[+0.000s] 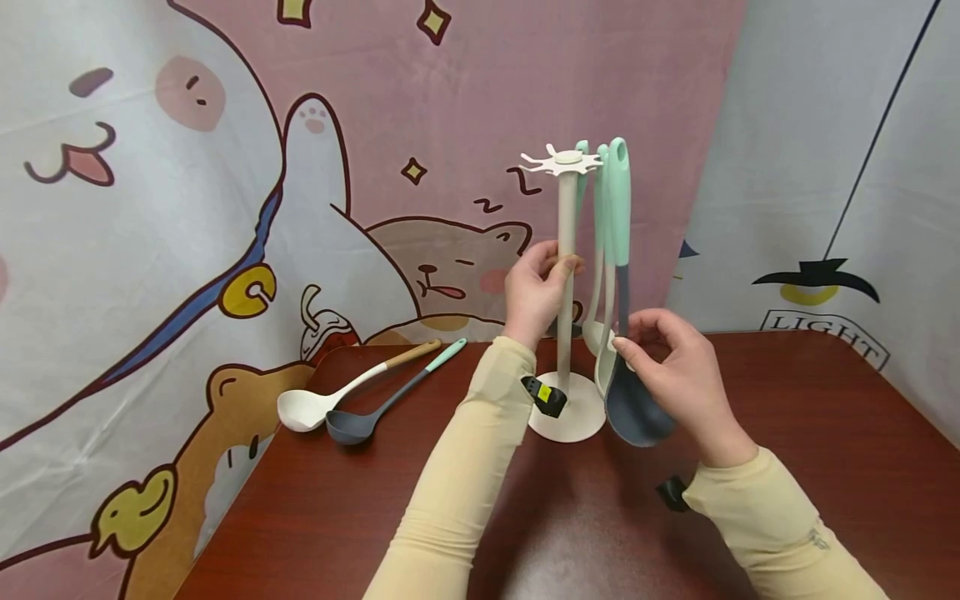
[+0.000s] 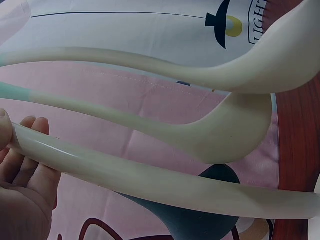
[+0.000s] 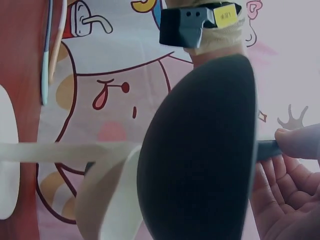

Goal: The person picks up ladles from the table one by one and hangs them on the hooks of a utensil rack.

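Note:
A cream utensil stand [image 1: 566,200] with a hooked top is upright on the table, its round base [image 1: 567,425] flat on the wood. My left hand [image 1: 534,292] grips the pole around mid-height. My right hand [image 1: 678,375] pinches the shaft of a dark grey ladle [image 1: 637,408] just above the bowl. That ladle's mint handle [image 1: 619,200] rises to the stand's top at the right; whether its hole sits on a hook I cannot tell. Behind it hang two cream utensils [image 2: 235,135] with mint handles, and a dark utensil [image 2: 195,220] shows beyond the pole.
On the table's left lie a white ladle [image 1: 303,410] with a wood-coloured handle and a grey ladle [image 1: 351,427] with a mint handle. The reddish-brown table [image 1: 810,400] meets a printed cartoon cloth [image 1: 465,100] at the back.

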A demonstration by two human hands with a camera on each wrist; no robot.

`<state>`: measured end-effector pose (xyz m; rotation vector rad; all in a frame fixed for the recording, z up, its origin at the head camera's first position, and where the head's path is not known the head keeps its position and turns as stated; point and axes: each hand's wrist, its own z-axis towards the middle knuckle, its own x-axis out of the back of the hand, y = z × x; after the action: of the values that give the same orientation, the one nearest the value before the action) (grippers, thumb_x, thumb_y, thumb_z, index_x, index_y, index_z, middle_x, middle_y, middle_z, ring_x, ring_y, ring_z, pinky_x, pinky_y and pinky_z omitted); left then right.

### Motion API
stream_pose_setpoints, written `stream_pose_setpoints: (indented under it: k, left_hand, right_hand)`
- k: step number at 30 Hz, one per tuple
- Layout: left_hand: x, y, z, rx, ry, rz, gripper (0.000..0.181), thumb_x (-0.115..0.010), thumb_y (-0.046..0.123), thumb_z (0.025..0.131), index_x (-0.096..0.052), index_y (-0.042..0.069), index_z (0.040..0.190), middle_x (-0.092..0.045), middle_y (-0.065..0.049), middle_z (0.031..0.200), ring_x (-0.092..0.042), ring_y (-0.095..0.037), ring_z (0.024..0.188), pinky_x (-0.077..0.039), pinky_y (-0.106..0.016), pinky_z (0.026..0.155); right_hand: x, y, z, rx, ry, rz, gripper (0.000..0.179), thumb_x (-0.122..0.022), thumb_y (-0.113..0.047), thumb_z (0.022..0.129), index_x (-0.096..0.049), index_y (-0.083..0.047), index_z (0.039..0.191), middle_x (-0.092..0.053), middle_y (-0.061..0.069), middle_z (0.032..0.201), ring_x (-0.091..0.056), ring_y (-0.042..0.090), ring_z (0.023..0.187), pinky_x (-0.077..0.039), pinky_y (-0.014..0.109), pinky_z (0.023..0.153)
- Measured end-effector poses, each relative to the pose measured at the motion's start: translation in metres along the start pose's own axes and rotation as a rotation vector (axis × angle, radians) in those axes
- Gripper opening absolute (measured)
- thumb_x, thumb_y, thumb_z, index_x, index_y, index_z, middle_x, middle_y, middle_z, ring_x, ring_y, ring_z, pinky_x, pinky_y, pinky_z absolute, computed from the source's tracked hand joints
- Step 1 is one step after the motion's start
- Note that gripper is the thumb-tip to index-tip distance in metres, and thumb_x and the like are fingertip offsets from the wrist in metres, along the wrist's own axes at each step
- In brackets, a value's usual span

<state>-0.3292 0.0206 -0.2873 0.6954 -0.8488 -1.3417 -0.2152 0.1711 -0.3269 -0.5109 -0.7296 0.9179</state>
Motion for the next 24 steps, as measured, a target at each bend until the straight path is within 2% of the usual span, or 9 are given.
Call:
stream_pose_setpoints:
  k: [4,12,20,24]
  left_hand:
    - [0.000,0.000,0.000,-0.008,-0.001,0.008,0.014,-0.068,0.013,0.095,-0.070,0.005,0.107,-0.075,-0.002,0.091,-0.070,-0.010,0.083,-0.052,-0.025,0.075]
    - [0.001,0.000,0.000,-0.006,-0.004,-0.004,0.017,-0.068,0.013,0.095,-0.070,0.004,0.109,-0.075,-0.003,0.092,-0.070,-0.007,0.082,-0.053,-0.024,0.074]
    - [0.001,0.002,-0.002,0.025,-0.005,-0.009,0.016,-0.068,0.018,0.096,-0.070,0.009,0.109,-0.075,0.000,0.092,-0.070,-0.006,0.083,-0.053,-0.025,0.074]
    - [0.001,0.002,-0.002,0.022,-0.006,-0.004,0.017,-0.068,0.018,0.096,-0.070,0.009,0.110,-0.075,0.000,0.093,-0.071,-0.010,0.085,-0.053,-0.026,0.074]
  right_hand:
    - [-0.006,-0.002,-0.001,0.006,0.000,0.023,0.019,-0.075,-0.001,0.086,-0.065,0.003,0.102,-0.063,0.009,0.090,-0.057,0.001,0.078,-0.046,0.011,0.069]
    - [-0.015,-0.004,-0.004,0.005,-0.007,0.075,0.017,-0.077,-0.002,0.086,-0.065,0.001,0.098,-0.061,0.006,0.085,-0.057,0.005,0.074,-0.046,0.013,0.068]
    - [-0.021,-0.002,-0.005,-0.002,-0.006,0.044,0.017,-0.077,-0.002,0.085,-0.065,0.001,0.097,-0.062,0.008,0.085,-0.057,0.005,0.075,-0.045,0.012,0.070]
    - [-0.023,-0.001,-0.005,0.001,-0.004,0.030,0.018,-0.077,0.000,0.085,-0.065,0.002,0.097,-0.062,0.008,0.086,-0.057,0.004,0.076,-0.045,0.012,0.070]
